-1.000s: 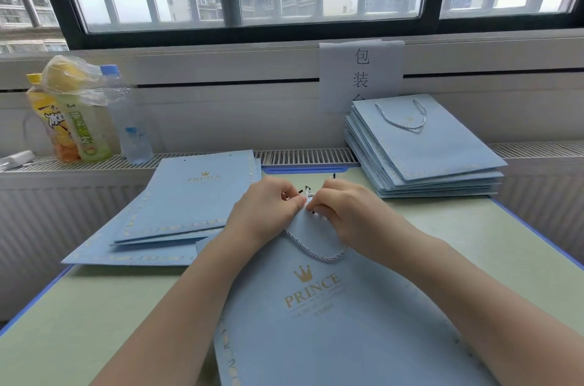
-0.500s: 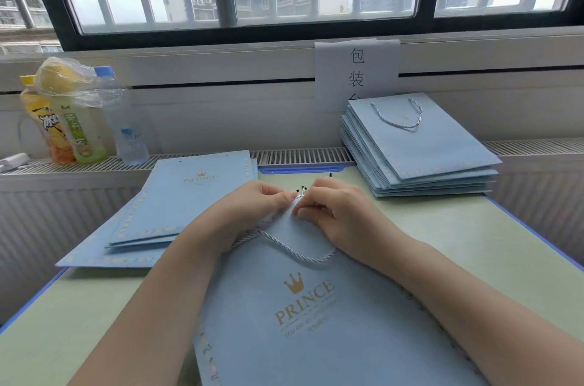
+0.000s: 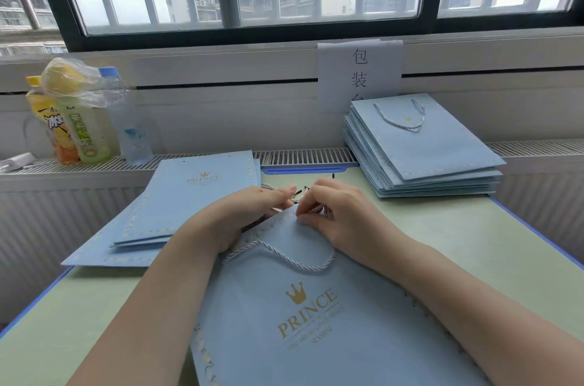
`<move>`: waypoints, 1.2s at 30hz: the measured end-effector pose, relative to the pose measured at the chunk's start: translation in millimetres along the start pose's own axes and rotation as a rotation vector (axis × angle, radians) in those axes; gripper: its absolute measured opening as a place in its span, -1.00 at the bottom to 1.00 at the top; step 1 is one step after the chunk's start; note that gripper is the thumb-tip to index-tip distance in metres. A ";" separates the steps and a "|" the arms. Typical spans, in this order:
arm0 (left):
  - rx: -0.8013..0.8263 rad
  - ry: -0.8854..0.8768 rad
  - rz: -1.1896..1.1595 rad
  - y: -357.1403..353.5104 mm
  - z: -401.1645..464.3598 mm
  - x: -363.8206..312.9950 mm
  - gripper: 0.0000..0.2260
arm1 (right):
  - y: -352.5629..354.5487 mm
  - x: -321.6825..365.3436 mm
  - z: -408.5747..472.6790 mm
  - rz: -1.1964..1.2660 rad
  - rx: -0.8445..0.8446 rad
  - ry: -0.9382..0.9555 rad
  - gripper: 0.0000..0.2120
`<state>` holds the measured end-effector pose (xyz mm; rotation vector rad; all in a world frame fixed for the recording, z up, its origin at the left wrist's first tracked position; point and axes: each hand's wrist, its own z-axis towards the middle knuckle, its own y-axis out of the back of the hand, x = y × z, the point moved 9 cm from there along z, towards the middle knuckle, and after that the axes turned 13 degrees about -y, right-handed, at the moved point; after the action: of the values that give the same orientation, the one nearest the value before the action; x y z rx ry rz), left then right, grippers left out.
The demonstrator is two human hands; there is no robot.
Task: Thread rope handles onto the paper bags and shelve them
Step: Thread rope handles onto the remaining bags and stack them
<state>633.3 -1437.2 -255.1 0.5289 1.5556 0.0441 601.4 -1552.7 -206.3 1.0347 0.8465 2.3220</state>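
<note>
Matt paper, twisted cord

The paper bag (image 3: 316, 322) is matt blue with glossy gold print; its rope handle (image 3: 284, 256) is twisted cord; the table (image 3: 458, 243) is smooth.

Window ledge, drinks and a pale green table

Three plastic bottles stand close together at the left on the slatted white radiator ledge (image 3: 303, 156): an orange-labelled drink bottle (image 3: 49, 126), a green-labelled tea bottle (image 3: 85, 133) and a clear water bottle with a blue cap (image 3: 128, 120). A crumpled clear plastic bag holding something yellow (image 3: 68, 79) rests over their tops. A white paper sign with black Chinese characters (image 3: 360, 73) hangs on the wall under the black-framed barred window (image 3: 246, 28). The pale green table with a blue edge (image 3: 458, 243) stands against the ledge.
</note>
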 end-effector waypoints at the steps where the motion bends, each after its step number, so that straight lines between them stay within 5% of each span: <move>1: -0.008 -0.001 -0.011 0.3 0.4 -0.1 -0.65 | 0.7 1.9 -0.5 0.002 -0.004 0.015 -0.98; 10: -0.177 -0.146 0.234 12.6 10.6 -4.6 -0.75 | -4.5 -1.7 -4.6 -0.010 0.053 -0.048 -0.89; 14: -0.211 -0.242 0.261 12.2 9.4 -15.3 -0.81 | -0.2 -15.6 0.0 0.351 0.075 -0.232 -0.94; 23: -0.367 -0.377 0.688 26.2 1.2 -36.1 -0.64 | 69.3 -81.3 -4.6 0.959 -0.468 -0.628 -0.79; 28: -0.423 -0.416 0.497 25.8 3.7 -35.7 -0.75 | 95.4 -102.2 -14.3 1.057 -0.700 -0.662 -0.76; 31: -0.412 -0.390 0.327 26.1 6.3 -31.2 -0.78 | 91.8 -96.3 -9.8 1.063 -0.608 -0.648 -0.76; 36: -0.617 -0.350 0.213 55.1 0.8 -18.3 -0.80 | 68.0 -62.1 3.2 0.945 -0.213 -0.579 -0.85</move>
<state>649.9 -1395.0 -218.9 0.1919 1.0625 0.5488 631.4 -1637.9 -188.3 2.1714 -0.1842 2.4319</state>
